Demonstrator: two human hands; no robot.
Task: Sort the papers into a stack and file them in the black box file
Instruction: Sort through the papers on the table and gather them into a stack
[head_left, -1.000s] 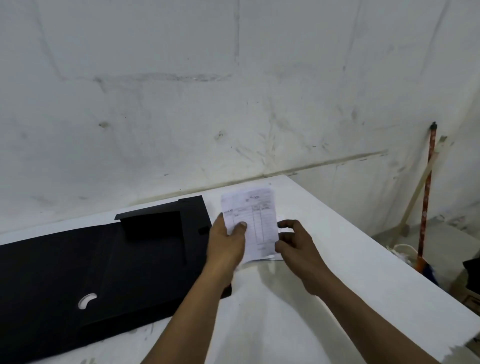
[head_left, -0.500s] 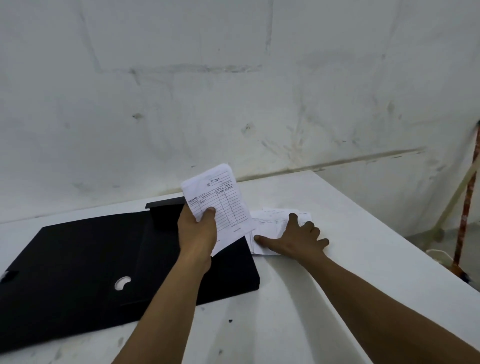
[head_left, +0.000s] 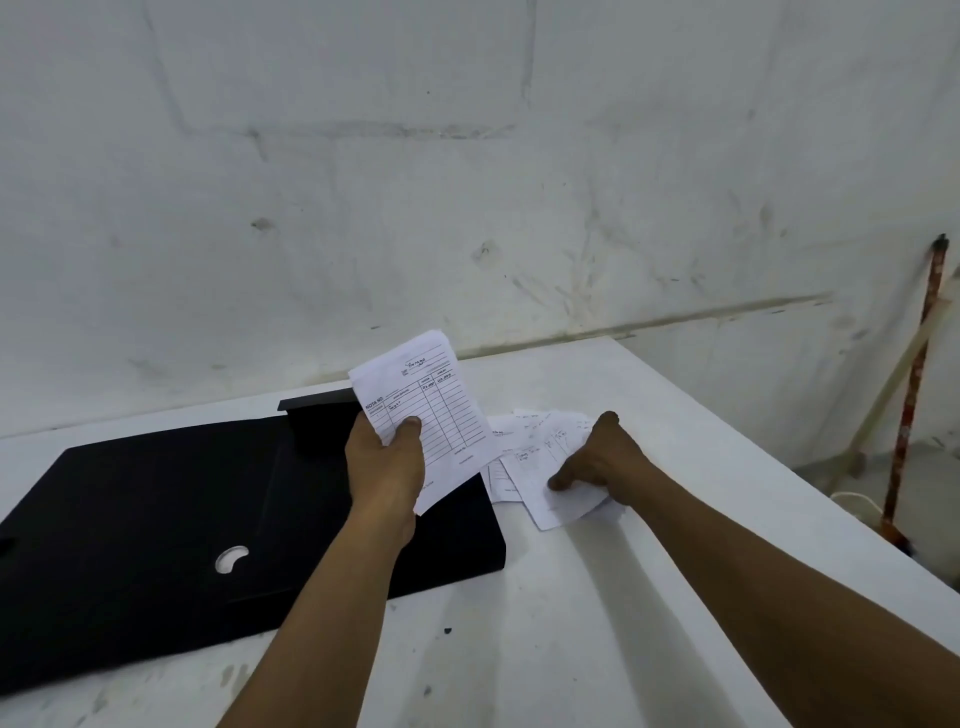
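Observation:
My left hand (head_left: 387, 470) grips a white lined receipt paper (head_left: 423, 410), held upright above the right end of the black box file (head_left: 156, 519). The file lies open and flat on the white table (head_left: 519, 649). Just right of the file, several loose white papers (head_left: 524, 462) lie fanned on the table. My right hand (head_left: 597, 460) rests on them, thumb and fingers pinching the nearest sheet, whose front edge lifts slightly.
A rough white wall rises right behind the table. The table's right edge drops off to a floor where a red-and-wood stick (head_left: 914, 395) leans against the wall. A finger hole (head_left: 231, 558) shows in the file's spine.
My left hand kept its paper held up while my right hand went down to the loose papers and closed on one sheet. The view shifted slightly.

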